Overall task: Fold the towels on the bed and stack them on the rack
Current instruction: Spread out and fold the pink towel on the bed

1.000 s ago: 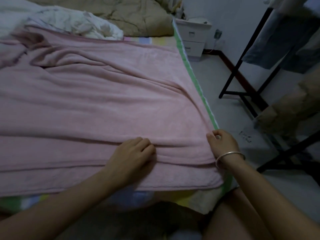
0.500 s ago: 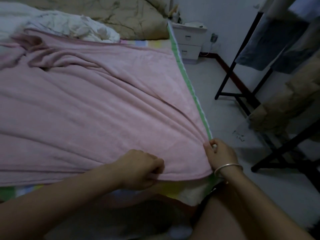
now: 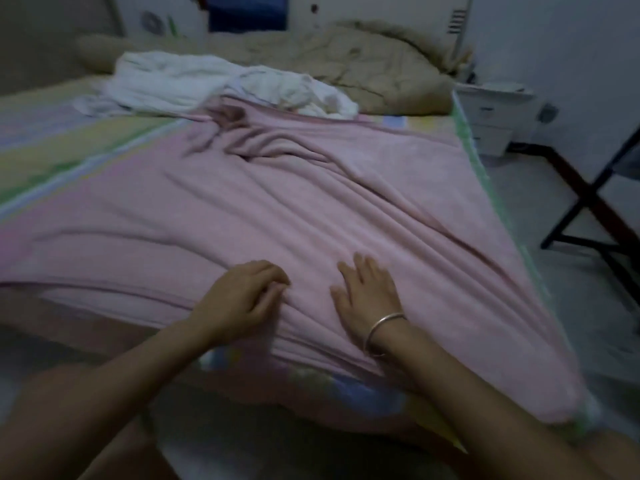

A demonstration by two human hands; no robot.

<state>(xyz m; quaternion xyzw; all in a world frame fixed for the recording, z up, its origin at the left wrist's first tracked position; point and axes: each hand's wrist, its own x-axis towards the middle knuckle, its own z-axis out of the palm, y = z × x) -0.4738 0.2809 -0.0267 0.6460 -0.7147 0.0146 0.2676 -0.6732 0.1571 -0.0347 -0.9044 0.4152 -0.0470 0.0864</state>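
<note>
A large pink towel (image 3: 277, 209) lies spread and creased over the near part of the bed (image 3: 69, 143), its front edge hanging over the mattress edge. My left hand (image 3: 239, 299) rests on the towel near that edge with its fingers loosely bent, nothing plainly held in them. Just to its right, my right hand (image 3: 367, 292), with a silver bangle on the wrist, lies flat on the towel with fingers spread. A crumpled white towel (image 3: 207, 84) lies further back on the bed. Part of the dark rack frame (image 3: 588, 216) shows at the right.
A beige quilt (image 3: 363, 64) is bunched at the head of the bed. A white nightstand (image 3: 495, 116) stands by the far right corner. Grey floor (image 3: 554, 306) runs between the bed and the rack. The image is dim and blurred.
Both hands have let go of the towel's front edge and moved onto its top surface; the right hand shifted left from the corner. The view has swung left and up.
</note>
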